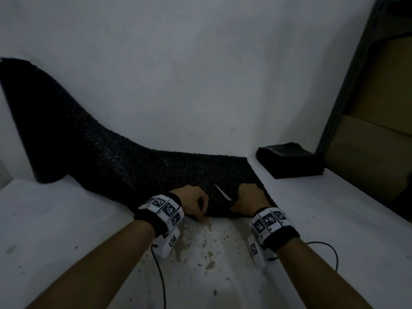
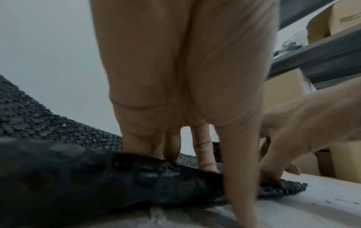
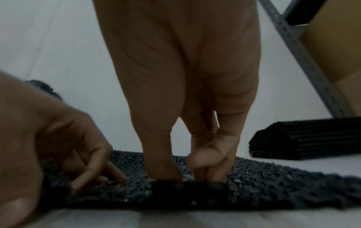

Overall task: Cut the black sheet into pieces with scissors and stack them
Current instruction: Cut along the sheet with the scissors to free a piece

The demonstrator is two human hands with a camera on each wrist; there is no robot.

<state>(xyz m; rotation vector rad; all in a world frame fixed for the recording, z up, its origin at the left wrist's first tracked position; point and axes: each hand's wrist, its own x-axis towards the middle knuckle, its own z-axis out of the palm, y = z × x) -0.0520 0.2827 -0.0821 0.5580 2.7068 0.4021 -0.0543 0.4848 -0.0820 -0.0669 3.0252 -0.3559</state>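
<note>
**Both hands at the near edge of the bubble sheet, scissors on top**

The left hand's fingers (image 2: 203, 154) come down onto the black bubble-textured sheet (image 1: 124, 166) while its thumb (image 2: 240, 169) runs down in front of the near edge, so the hand pinches that edge. In the head view the left hand (image 1: 191, 200) sits curled over the sheet's front margin, a fingertip touching the white table (image 1: 334, 219) just beside it.

The right hand (image 1: 250, 200) is bunched, its fingers (image 3: 215, 154) curled and pressed together around the dark handle of the scissors (image 1: 223, 192), which rests on the sheet's near edge. A pale blade slants up and to the left from that hand, lying over the sheet between the two hands. Whether the blades are parted cannot be told.

The sheet lies flat under the hands and stretches away to the left, where it rises and leans against the white wall (image 1: 200, 74). Its right edge is straight. Well apart to the right, a stack of cut black pieces (image 1: 289, 161) sits on the table in the corner, near a grey metal shelf frame (image 1: 347, 90) holding cardboard boxes (image 1: 379, 103). Marker-patterned wristbands (image 1: 165, 208) circle both wrists, with thin cables trailing over the stained table surface.
</note>
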